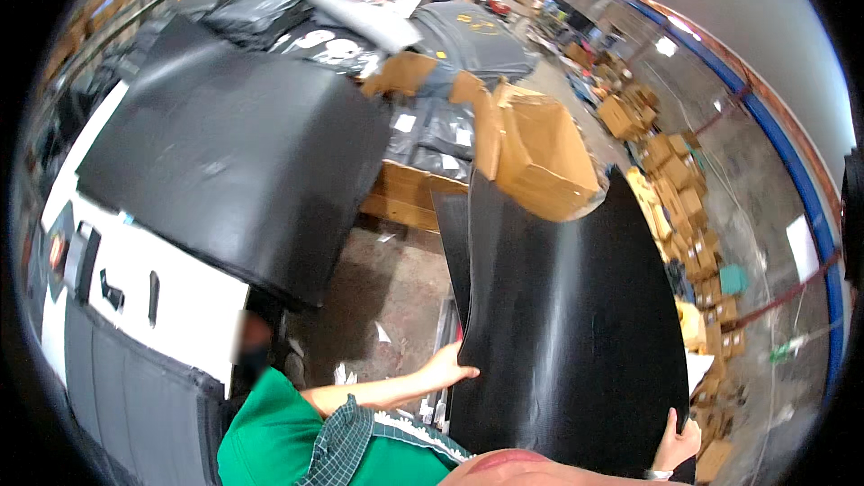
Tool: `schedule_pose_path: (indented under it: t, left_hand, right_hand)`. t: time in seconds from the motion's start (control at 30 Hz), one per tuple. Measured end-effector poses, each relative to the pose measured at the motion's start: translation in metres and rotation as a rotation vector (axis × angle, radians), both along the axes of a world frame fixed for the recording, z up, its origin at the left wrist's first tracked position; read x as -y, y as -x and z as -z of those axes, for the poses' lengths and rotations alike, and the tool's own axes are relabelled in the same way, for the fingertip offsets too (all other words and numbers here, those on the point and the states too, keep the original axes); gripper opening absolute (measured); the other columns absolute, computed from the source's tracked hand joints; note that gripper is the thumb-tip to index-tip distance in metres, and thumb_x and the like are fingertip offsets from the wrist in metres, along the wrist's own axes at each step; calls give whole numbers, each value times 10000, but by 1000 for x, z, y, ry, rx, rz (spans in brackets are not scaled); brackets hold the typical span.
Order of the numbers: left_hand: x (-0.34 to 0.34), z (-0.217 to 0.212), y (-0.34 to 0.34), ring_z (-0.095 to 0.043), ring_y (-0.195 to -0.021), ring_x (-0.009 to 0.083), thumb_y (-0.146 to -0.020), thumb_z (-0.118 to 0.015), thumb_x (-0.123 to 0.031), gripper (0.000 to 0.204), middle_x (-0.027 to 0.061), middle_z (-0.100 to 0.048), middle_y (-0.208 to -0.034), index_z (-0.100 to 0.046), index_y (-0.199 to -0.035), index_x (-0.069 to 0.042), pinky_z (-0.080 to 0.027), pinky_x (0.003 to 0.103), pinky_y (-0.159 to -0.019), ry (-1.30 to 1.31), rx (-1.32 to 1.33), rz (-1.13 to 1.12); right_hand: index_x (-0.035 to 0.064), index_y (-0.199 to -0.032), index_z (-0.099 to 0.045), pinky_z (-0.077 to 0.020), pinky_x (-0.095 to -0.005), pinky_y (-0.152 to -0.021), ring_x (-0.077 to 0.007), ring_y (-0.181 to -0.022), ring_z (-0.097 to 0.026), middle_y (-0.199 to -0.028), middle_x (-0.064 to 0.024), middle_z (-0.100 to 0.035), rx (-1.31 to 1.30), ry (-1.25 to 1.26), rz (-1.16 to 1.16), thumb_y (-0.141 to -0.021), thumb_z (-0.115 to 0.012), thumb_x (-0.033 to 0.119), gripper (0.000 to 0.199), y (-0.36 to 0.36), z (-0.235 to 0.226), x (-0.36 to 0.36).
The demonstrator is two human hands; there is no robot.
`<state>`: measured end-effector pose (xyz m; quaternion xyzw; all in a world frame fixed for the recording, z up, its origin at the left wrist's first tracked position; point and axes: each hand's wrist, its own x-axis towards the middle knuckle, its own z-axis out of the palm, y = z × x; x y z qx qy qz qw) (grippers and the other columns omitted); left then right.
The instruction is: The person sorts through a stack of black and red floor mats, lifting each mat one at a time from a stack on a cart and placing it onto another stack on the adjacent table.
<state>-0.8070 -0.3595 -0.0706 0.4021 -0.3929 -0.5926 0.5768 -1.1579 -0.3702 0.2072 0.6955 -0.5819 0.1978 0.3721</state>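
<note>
Black flexible sheet (576, 333) spans my two hands, bowed, its far end near the open cardboard box (544, 139). My left hand (448, 367) grips the left edge, thumb on the visible face, fingers hidden; my right hand (681, 444) is closed around the opposite edge. For good control, I should apply even tension, avoid sharp creases, and clear the box rim before turning.

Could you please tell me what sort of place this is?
Probably a warehouse or packing workshop: cardboard boxes are heaped along the right, an open carton stands near dark packages, and a large black sheet is being handled.
</note>
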Motion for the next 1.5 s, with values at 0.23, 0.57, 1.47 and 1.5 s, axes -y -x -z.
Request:
schedule_pose_path:
  t: [0.23,0.57,1.47,1.5]
  left_hand:
    - [-57,-73,-205,-512,-993,171,-692,-676,-71,498,119,-564,-1073,-456,-1120,58,-383,306,-915,159,25,-369]
    - [-216,-165,-501,-557,-896,225,-678,-698,-182,494,174,-565,-941,-467,-1017,94,-453,319,-789,-2,335,-1095]
    - [-330,189,-756,-551,-895,265,-686,-633,-123,419,231,-573,-1007,-531,-962,175,-419,346,-821,-504,65,-1671]
    - [-348,179,-763,-556,-912,290,-662,-654,-175,455,232,-581,-1004,-549,-958,154,-415,356,-840,-746,274,-1592]
  right_hand:
    - [-30,-563,-450,-311,-350,-457,-168,-451,-353,-491,-122,-414,161,149,-419,-811,-612,243,403,-180,-47,37]
    - [-33,-670,-603,-346,-361,-447,-256,-424,-458,-524,-173,-526,433,151,-989,-782,-592,431,477,-589,-79,121]
    - [102,-954,-647,-478,-322,-763,-213,-799,-632,-853,-94,-655,272,-1572,163,-769,-564,339,312,-191,348,-40]
    - [92,-934,-652,-485,-304,-736,-192,-759,-640,-831,-90,-659,443,-1569,207,-760,-584,314,290,-206,333,-56]
